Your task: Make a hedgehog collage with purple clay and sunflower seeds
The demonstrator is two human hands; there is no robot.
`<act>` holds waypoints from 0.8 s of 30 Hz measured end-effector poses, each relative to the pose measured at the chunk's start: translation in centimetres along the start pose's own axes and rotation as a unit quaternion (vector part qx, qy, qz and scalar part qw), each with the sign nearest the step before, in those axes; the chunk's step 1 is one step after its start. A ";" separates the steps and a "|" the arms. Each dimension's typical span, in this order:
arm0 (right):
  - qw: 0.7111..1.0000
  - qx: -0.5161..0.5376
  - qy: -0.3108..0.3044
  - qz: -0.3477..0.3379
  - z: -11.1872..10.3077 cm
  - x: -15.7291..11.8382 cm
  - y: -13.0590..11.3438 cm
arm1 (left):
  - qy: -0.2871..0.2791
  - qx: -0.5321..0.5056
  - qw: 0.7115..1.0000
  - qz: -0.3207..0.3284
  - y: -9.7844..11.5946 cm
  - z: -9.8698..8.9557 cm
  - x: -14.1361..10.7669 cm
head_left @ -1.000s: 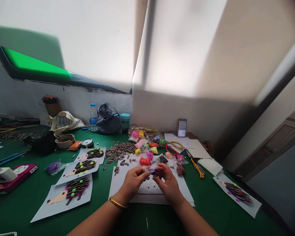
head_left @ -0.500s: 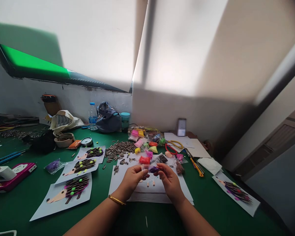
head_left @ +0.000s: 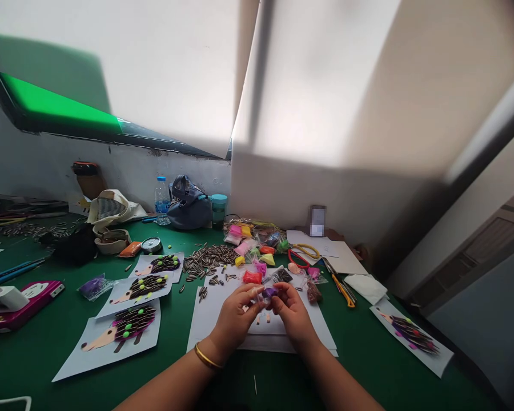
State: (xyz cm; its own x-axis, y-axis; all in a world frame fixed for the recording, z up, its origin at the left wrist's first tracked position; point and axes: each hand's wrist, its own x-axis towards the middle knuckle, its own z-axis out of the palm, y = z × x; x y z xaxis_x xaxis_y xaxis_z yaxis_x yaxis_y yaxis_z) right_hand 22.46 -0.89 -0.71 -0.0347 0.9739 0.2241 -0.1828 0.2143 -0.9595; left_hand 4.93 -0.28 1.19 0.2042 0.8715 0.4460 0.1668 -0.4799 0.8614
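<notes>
Both hands meet over white paper [head_left: 214,328] in the middle of the table. Between them is a small clear plastic bag with purple modelling clay [head_left: 269,293]. My left hand [head_left: 236,313] pinches the clear plastic side of the bag. Fingers of my right hand [head_left: 294,313] close on the purple clay end. Beneath the hands, part of a drawing with small clay feet [head_left: 263,319] shows on the paper; the rest is hidden. Just beyond the hands lie a red clay packet [head_left: 252,277] and a dark clay packet [head_left: 282,275].
Sunflower seeds [head_left: 209,260] are heaped behind the paper. Hedgehog pictures [head_left: 128,331] lie at left, another hedgehog picture [head_left: 406,334] at right. Scissors [head_left: 300,260], a yellow-handled tool [head_left: 342,288] and a purple clay bag [head_left: 95,287] lie around. A phone [head_left: 317,221] leans on the wall.
My hands have drawn slightly closer together, with the wrists shifting a little. The bag has turned, and the purple clay shows as a rounder lump near my right fingers.
</notes>
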 end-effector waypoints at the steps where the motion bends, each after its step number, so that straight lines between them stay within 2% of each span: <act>1: 1.000 0.008 0.006 0.003 0.0 0.0 0.0 | 0.004 -0.002 1.000 0.006 0.0 0.1 0.0; 4: 0.999 0.020 0.026 0.011 0.0 0.1 -0.1 | 0.032 -0.025 0.999 0.007 -0.2 0.3 0.1; 7: 0.999 0.022 0.032 0.018 0.0 0.1 -0.3 | 0.040 -0.074 0.996 -0.021 -0.3 0.3 0.3; 11: 0.999 0.021 0.035 0.023 -0.1 0.1 -0.3 | 0.021 -0.148 0.985 -0.088 -0.2 0.2 0.5; 16: 0.998 0.048 0.016 0.035 -0.5 -0.1 -0.3 | 0.007 -0.179 0.967 -0.179 0.3 -0.1 0.6; 24: 0.998 0.050 -0.007 0.044 -0.9 0.1 -0.3 | -0.014 -0.240 0.948 -0.209 0.0 -0.2 0.8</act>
State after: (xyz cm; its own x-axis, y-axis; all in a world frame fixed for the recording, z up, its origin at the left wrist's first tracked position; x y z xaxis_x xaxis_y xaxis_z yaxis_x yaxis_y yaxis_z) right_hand 23.36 -0.78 -0.50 -0.0678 0.9875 0.1426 -0.2750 0.1189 -0.9541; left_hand 4.85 0.40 1.59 0.2441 0.9689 0.0401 -0.2174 0.0144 0.9760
